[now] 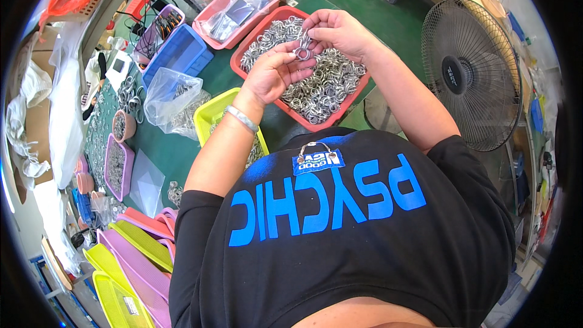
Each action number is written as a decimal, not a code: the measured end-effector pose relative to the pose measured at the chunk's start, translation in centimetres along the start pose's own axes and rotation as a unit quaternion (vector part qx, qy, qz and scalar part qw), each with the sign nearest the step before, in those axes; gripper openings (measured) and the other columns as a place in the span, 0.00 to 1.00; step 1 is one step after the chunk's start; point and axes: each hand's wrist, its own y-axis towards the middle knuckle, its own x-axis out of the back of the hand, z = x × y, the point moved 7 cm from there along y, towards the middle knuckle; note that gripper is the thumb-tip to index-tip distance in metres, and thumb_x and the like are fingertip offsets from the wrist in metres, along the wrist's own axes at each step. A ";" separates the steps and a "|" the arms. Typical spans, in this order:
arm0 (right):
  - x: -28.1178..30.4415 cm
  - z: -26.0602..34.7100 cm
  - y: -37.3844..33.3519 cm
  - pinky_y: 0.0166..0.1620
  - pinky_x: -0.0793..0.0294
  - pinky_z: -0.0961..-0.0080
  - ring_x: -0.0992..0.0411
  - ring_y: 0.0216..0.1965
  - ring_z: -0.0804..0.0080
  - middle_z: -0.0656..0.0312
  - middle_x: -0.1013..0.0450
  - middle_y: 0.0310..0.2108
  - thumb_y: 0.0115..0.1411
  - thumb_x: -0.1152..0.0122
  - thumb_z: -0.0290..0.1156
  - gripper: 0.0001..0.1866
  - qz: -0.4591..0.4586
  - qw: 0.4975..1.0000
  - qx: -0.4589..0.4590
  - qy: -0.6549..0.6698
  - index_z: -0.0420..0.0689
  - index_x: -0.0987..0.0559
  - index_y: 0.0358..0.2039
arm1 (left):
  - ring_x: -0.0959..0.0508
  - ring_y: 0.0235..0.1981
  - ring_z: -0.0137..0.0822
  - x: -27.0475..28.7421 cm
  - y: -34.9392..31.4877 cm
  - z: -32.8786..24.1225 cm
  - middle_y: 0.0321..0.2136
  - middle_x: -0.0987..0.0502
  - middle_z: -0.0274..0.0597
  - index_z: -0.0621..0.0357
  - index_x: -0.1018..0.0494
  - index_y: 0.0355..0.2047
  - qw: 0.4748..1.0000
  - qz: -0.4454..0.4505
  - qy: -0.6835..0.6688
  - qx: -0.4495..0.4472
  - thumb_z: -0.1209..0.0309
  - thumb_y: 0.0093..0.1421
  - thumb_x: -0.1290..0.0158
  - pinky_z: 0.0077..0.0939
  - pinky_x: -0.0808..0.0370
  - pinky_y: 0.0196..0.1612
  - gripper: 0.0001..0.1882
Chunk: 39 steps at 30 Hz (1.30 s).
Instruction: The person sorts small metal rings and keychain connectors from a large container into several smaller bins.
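Both of my hands are raised over a red plastic basket (316,127) heaped with silvery metal rings (328,85). Between the thumb and fingers of my left hand (271,75) is a small metal ring (302,54), its other fingers half curled with the palm turned up. My right hand (340,31) pinches a shiny metal piece (306,37) right above that ring. The two pieces meet or overlap at the fingertips; whether they are linked, I cannot tell. A pale bangle circles my left wrist.
Left of the red basket stand a yellow-green basket (204,126), a clear plastic bag (167,100), a blue bin (182,54) and a pink tray (258,23) with packets. Stacked coloured baskets (136,261) sit at lower left. A large black fan (470,76) stands close on the right.
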 end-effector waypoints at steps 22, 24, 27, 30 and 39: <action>4.4 -8.1 -6.1 0.33 0.32 0.70 0.31 0.29 0.63 0.58 0.32 0.25 0.39 0.47 0.21 0.17 0.105 0.836 0.029 -0.538 0.40 0.29 0.34 | 0.27 0.38 0.39 3.0 -0.8 3.3 0.35 0.28 0.43 0.61 0.33 0.39 0.997 -0.015 -0.061 0.051 0.68 0.56 0.56 0.29 0.28 0.38 0.13; 3.9 -7.7 -7.3 0.38 0.33 0.68 0.33 0.35 0.60 0.56 0.33 0.31 0.39 0.48 0.19 0.19 0.076 0.824 0.053 -0.560 0.42 0.30 0.37 | 0.26 0.35 0.37 3.1 -0.9 3.8 0.32 0.27 0.42 0.60 0.32 0.35 0.995 -0.032 -0.069 0.061 0.67 0.55 0.55 0.29 0.27 0.36 0.11; 4.0 -6.9 -8.1 0.42 0.34 0.67 0.35 0.42 0.58 0.56 0.35 0.36 0.41 0.51 0.17 0.21 0.035 0.812 0.080 -0.577 0.44 0.31 0.39 | 0.26 0.34 0.36 2.9 -1.0 4.4 0.30 0.27 0.41 0.59 0.31 0.32 0.994 -0.042 -0.068 0.073 0.65 0.55 0.54 0.28 0.27 0.35 0.11; 5.2 -8.1 -8.4 0.41 0.33 0.67 0.34 0.40 0.57 0.56 0.34 0.34 0.43 0.51 0.18 0.20 0.014 0.824 0.087 -0.559 0.43 0.31 0.39 | 0.26 0.36 0.37 3.1 -0.8 5.1 0.32 0.28 0.42 0.60 0.32 0.33 0.995 -0.028 -0.057 0.083 0.62 0.56 0.56 0.28 0.28 0.36 0.13; 6.4 -8.1 -7.9 0.31 0.32 0.71 0.32 0.25 0.63 0.58 0.32 0.22 0.44 0.51 0.18 0.14 -0.102 0.853 0.127 -0.496 0.41 0.28 0.33 | 0.27 0.36 0.38 3.6 -1.0 5.9 0.32 0.28 0.43 0.60 0.32 0.34 0.991 -0.053 -0.063 0.102 0.63 0.57 0.57 0.29 0.28 0.37 0.13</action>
